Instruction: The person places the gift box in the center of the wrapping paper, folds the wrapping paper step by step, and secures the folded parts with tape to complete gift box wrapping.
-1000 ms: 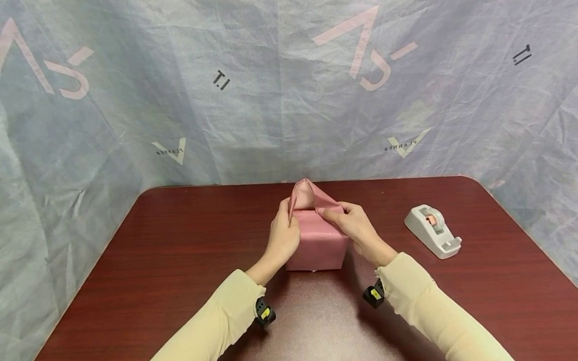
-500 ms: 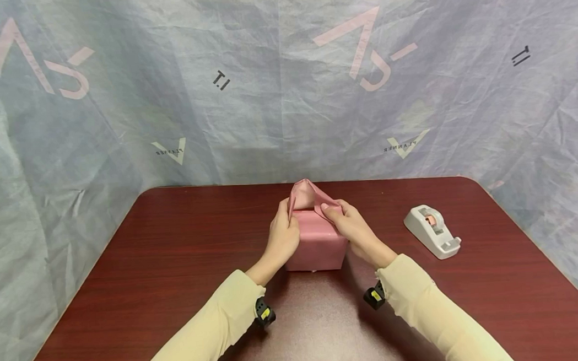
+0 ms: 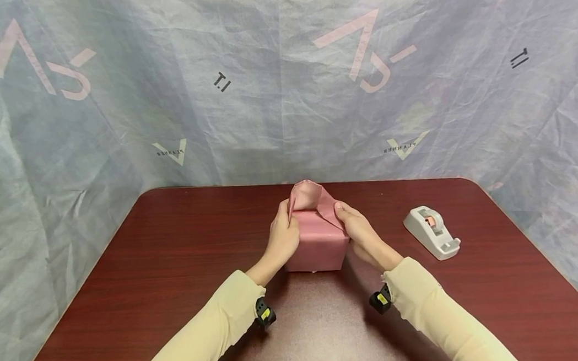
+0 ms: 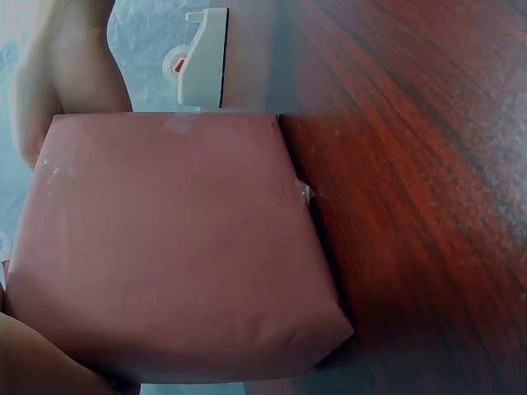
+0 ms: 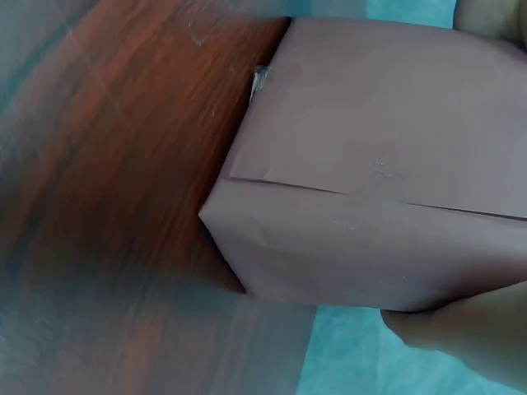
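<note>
A box wrapped in pink paper [image 3: 315, 254] stands on the table between my hands, its paper rising at the far top as an upright, unfolded flap [image 3: 306, 196]. My left hand [image 3: 283, 237] grips the flap's left side, thumb towards me. On the right, my right hand [image 3: 363, 232] holds the paper at the box's upper right corner, its thumb on the slanting fold; the other fingers are mostly hidden behind. In the left wrist view the near face of the pink box [image 4: 173, 247] looks smooth, with a bit of clear tape [image 4: 305, 193] at its bottom edge.
A white tape dispenser [image 3: 432, 232] sits to the right of the box on the dark red wooden table [image 3: 199, 252]. Behind the table's far edge hangs a grey-blue printed cloth [image 3: 244, 95].
My right hand has shifted outward to the right, its thumb sliding from the flap's inner fold to the outer corner, so the right fold lies more spread. The left hand stays put.
</note>
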Available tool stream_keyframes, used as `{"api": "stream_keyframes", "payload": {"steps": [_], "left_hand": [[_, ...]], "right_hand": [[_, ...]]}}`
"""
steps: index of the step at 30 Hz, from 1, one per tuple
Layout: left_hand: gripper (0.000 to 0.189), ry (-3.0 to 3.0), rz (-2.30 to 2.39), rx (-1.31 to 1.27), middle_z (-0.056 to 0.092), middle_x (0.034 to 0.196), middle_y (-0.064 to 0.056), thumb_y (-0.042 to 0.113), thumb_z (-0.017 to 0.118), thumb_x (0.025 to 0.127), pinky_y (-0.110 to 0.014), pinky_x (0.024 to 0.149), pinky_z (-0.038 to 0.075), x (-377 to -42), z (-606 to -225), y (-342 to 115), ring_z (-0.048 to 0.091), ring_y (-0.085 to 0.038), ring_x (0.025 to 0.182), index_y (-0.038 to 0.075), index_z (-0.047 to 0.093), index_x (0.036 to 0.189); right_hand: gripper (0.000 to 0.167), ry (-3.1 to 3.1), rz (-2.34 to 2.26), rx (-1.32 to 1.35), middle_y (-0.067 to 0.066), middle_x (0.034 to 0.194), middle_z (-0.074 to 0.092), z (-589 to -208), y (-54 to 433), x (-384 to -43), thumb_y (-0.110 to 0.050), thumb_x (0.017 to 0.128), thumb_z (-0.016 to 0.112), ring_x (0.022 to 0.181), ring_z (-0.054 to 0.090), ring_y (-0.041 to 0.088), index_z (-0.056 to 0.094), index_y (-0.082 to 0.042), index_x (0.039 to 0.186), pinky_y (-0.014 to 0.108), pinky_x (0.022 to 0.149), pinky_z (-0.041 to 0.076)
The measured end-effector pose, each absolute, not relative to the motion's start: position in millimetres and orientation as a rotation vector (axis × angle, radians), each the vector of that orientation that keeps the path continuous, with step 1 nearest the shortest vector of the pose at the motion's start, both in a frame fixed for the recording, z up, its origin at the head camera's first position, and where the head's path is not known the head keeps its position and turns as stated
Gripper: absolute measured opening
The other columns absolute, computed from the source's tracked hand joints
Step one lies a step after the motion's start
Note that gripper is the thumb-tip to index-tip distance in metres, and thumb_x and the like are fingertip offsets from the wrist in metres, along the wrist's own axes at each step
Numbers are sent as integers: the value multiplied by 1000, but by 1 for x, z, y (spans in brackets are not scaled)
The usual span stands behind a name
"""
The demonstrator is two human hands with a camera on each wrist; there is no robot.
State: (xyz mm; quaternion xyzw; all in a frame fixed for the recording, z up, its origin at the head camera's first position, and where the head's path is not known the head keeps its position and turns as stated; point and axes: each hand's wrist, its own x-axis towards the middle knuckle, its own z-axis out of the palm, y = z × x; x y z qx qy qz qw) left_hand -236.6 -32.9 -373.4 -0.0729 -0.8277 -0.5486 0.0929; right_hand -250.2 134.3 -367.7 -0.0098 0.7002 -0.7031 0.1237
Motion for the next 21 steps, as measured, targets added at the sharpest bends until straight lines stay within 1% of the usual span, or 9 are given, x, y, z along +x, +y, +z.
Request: {"api": "stream_keyframes", "payload": {"steps": [2, 5, 10, 12, 18, 21], "left_hand": [[40, -2457, -1626, -216, 57, 106, -17, 3, 35, 91, -39, 75, 40, -236, -373, -33, 48, -26, 88, 7, 40, 130], [40, -2456, -1626, -217, 56, 104, -17, 3, 35, 91, -38, 75, 39, -236, -373, -33, 47, -26, 87, 7, 40, 130], [39, -2454, -1619, -210, 56, 103, -16, 2, 36, 91, -37, 73, 39, -236, -373, -33, 47, -25, 86, 6, 41, 129], [39, -2449, -1616, -205, 57, 103, -16, 2, 36, 91, -37, 73, 39, -237, -373, -33, 48, -25, 86, 6, 41, 129], [38, -2444, -1626, -195, 57, 103, -16, 3, 36, 91, -37, 73, 39, -237, -373, -33, 48, -25, 85, 7, 41, 129], [38, -2443, -1637, -199, 57, 107, -16, 3, 36, 91, -37, 74, 40, -237, -374, -33, 48, -25, 87, 8, 41, 129]], "right_hand": [[44, 1959, -2122, -12, 9, 143, 34, -369, 135, -250, -24, 101, 25, 124, 34, 16, 30, -6, 141, 33, 104, 29], [44, 2001, -2125, -28, 11, 145, 33, -369, 134, -250, -22, 101, 26, 129, 32, 18, 30, -4, 142, 36, 107, 27], [46, 2166, -2030, -65, 11, 151, 21, -366, 131, -247, -21, 101, 28, 140, 15, 21, 25, -5, 144, 40, 113, 16], [47, 2154, -2040, -45, 10, 152, 19, -365, 130, -247, -21, 100, 29, 141, 12, 22, 23, -5, 145, 40, 113, 15], [50, 1981, -2187, 42, 11, 153, 15, -369, 128, -248, -20, 100, 28, 141, 11, 20, 18, 0, 145, 36, 114, 12], [53, 2013, -2176, 9, 12, 152, 15, -371, 129, -246, -25, 100, 29, 141, 11, 22, 18, 0, 144, 38, 114, 12]]}}
